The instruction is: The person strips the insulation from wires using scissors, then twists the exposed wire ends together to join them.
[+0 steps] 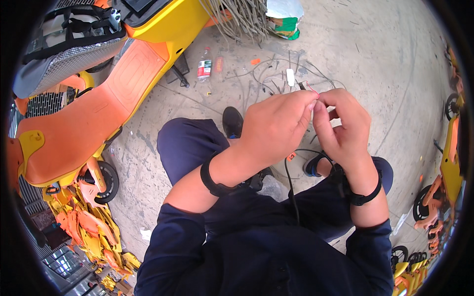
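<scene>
My left hand [276,126] and my right hand [345,123] meet in front of me, fingertips pinched together and nearly touching. A thin red wire [311,86] comes out from between their fingertips and curves away from me. Just beyond, a small white box-shaped piece [290,77] appears near the wire; I cannot tell if they are joined. Fingers cover the wire's end. Below the hands, a black cable [289,182] runs toward my lap, and a small orange piece [291,156] sits by its upper bend.
On the concrete floor [395,64] lie loose dark cables [266,74], a plastic bottle [204,69] and an orange scrap [255,61]. A grey cable bundle [242,22] and a white-green bag [286,22] lie farther off. An orange-yellow scooter [98,113] stands left; more scooters [447,158] line the right.
</scene>
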Motion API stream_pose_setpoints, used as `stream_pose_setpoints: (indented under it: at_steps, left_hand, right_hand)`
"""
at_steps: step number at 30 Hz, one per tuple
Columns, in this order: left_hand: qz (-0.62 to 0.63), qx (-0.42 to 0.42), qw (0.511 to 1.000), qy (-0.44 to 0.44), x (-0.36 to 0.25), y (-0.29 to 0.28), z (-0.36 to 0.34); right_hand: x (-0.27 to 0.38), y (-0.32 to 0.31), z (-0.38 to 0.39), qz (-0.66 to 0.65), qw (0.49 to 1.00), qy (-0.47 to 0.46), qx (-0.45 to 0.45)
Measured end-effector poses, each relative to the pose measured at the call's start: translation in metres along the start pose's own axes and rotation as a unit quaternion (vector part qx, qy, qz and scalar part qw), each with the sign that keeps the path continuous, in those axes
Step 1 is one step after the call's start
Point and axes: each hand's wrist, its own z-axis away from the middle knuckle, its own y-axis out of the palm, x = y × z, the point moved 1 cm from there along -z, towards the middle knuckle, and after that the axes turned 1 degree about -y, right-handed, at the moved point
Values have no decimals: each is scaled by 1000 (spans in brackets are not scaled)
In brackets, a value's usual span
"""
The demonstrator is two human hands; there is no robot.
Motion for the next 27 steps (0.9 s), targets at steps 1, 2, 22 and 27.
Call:
stream_pose_setpoints:
  at_steps: [1, 2, 22, 27]
  left_hand:
    - [0, 0, 1000, 0, 0, 0, 1]
    - [-13, 2, 1000, 10, 0, 0, 1]
    - [128, 197, 970, -69, 10, -15, -2]
    - [154, 178, 967, -95, 10, -15, -4]
  right_hand:
    - [0, 0, 0, 0, 1000, 0, 0]
    - [0, 0, 0, 8, 1000, -2, 4]
    - [-1, 3, 5, 114, 991, -66, 17]
    - [-1, 2, 3, 99, 993, -60, -7]
